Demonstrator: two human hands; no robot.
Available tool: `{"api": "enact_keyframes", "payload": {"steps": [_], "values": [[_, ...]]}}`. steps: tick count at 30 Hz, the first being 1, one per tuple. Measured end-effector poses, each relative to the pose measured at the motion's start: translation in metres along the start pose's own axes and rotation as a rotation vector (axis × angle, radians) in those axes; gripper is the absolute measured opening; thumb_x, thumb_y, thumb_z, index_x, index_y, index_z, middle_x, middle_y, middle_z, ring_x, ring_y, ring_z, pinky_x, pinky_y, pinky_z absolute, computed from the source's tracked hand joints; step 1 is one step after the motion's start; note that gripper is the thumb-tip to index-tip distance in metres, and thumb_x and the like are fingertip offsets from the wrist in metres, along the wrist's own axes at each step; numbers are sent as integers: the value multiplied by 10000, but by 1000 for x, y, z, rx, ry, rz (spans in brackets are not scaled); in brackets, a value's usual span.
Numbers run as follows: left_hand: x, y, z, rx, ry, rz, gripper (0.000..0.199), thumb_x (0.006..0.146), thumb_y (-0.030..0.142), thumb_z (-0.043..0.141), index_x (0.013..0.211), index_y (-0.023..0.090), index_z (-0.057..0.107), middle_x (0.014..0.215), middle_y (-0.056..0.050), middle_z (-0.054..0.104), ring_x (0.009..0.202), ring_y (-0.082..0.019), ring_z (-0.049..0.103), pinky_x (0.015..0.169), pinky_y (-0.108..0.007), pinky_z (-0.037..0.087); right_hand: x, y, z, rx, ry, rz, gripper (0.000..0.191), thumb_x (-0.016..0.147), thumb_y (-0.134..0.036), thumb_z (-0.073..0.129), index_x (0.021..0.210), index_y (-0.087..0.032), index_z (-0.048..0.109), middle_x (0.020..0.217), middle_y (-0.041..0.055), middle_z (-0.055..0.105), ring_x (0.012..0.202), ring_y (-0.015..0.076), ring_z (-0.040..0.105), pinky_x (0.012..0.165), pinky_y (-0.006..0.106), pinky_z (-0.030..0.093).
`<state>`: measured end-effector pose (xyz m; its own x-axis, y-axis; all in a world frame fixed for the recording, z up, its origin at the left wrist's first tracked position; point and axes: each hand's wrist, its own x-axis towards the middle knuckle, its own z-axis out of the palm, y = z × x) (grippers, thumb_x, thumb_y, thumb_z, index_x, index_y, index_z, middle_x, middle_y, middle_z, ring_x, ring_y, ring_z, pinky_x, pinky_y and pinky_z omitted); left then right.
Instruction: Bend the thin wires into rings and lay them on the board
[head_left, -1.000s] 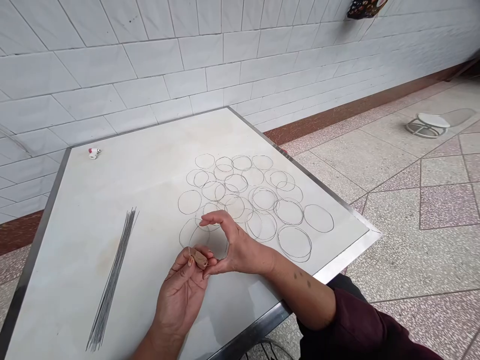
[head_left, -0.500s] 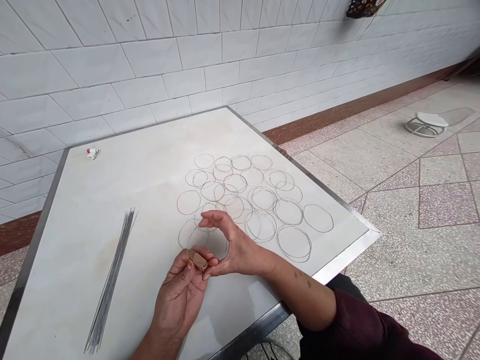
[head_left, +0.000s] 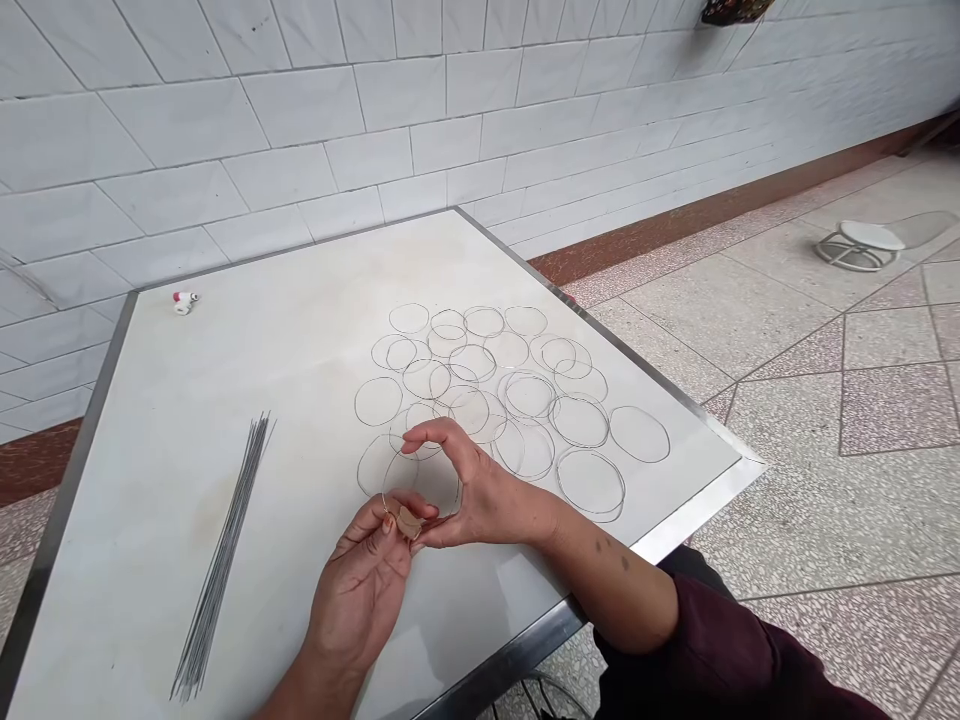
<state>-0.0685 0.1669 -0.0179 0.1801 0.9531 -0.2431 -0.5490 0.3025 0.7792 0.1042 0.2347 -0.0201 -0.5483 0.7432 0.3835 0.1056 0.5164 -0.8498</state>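
My left hand [head_left: 364, 575], low at the middle of the table, pinches the end of a thin wire ring [head_left: 385, 485] between thumb and fingers. A small brown wrapping [head_left: 409, 522], perhaps tape, shows at those fingers; whether it is held or wound on a finger is unclear. Curved in a C, my right hand [head_left: 480, 490] steadies the ring's right side, its thumb beside the brown wrapping and its fingertips near the ring's top. Many finished-looking wire rings [head_left: 591, 450] lie overlapping just beyond both hands.
Left of my hands lies a bundle of straight wires [head_left: 225, 560] on the white table [head_left: 225, 370]. A small white and red object [head_left: 184, 302] sits at the far left corner. White wall tiles [head_left: 300, 120] rise behind; a stool [head_left: 862, 245] stands on the floor at right.
Both hands and the wire ring have shifted slightly right in view, with the grip much the same. The brown wrapping appears turned a little. The rings and wire bundle lie as before.
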Motion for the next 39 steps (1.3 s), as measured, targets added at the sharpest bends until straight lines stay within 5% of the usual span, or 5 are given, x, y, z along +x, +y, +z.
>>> {"api": "enact_keyframes", "payload": {"steps": [28, 39], "values": [[4, -4, 0, -3, 78, 2, 138, 816, 287, 731, 725, 183, 718, 862, -42, 630, 868, -152, 544, 776, -237, 478, 2, 6, -2, -24, -23, -37, 846, 634, -275, 876, 1314, -252, 373, 1269, 90, 515, 1212, 232, 501, 1042, 422, 432], [8, -6, 1, -47, 188, -2, 151, 805, 324, 749, 836, 176, 756, 953, -88, 716, 980, -235, 648, 910, -362, 509, 1, 10, 3, -63, 38, 38, 930, 624, -307, 893, 1367, -277, 336, 1284, 97, 506, 1228, 257, 496, 1044, 462, 431]]}}
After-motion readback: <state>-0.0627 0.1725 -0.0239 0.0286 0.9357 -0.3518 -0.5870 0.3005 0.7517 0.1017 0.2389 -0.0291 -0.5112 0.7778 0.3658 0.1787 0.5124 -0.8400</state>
